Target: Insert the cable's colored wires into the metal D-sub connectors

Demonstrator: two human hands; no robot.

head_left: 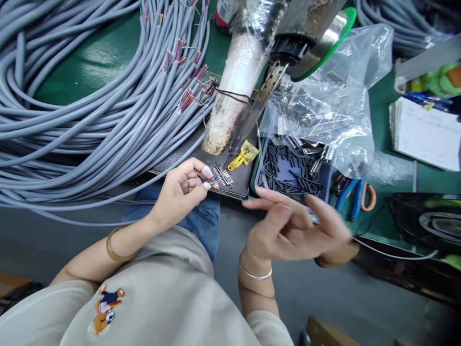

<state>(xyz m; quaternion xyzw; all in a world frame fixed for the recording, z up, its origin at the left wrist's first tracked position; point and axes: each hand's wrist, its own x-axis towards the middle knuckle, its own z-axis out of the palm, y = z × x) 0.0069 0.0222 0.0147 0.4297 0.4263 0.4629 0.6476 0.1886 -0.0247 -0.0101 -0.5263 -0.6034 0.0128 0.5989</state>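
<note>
My left hand (183, 190) pinches the stripped end of a grey cable, whose thin coloured wires (214, 179) fan out past the thumb and fingertips. Close beside the wire tips, a metal pin connector (224, 176) lies at the front edge of a dark board (237, 185). My right hand (293, 223) is raised in front of a tray, smeared by motion, its fingers apart and nothing visible in them. Short black sleeves (273, 168) fill much of that tray (256, 168). Just behind the connector is a yellow clip (239, 158).
Grey cables (108, 120) lie coiled across the left. A wrapped white tube (237, 81) and a metal bar (257, 108) slant down to the board. Behind are a solder spool (327, 45) and a plastic bag of connectors (317, 110). Blue-handled pliers (351, 194) and paper (427, 132) lie right.
</note>
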